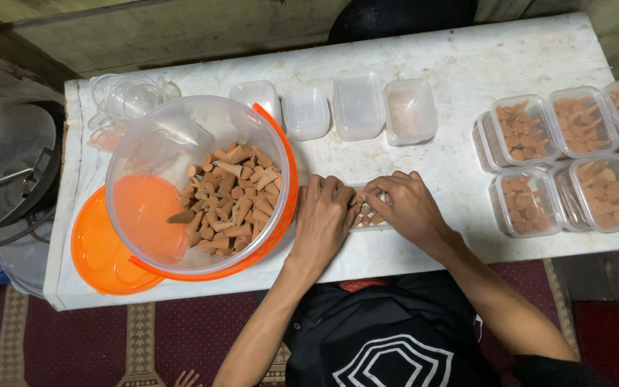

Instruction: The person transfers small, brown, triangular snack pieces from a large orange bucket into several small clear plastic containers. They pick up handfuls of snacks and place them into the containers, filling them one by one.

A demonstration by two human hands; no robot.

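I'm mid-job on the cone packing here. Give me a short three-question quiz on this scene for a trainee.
1. True or false: the large clear tub tilted on the orange lid holds brown cones.
2. Which are the empty small boxes? A) the row at the table's far edge B) the group at the person's right C) inside the tub
3. Fill in: the left hand and right hand both work at a small clear ____ between them.

Key: 1 true; 2 A; 3 box, partly filled with cones. The filled boxes sit at the right.
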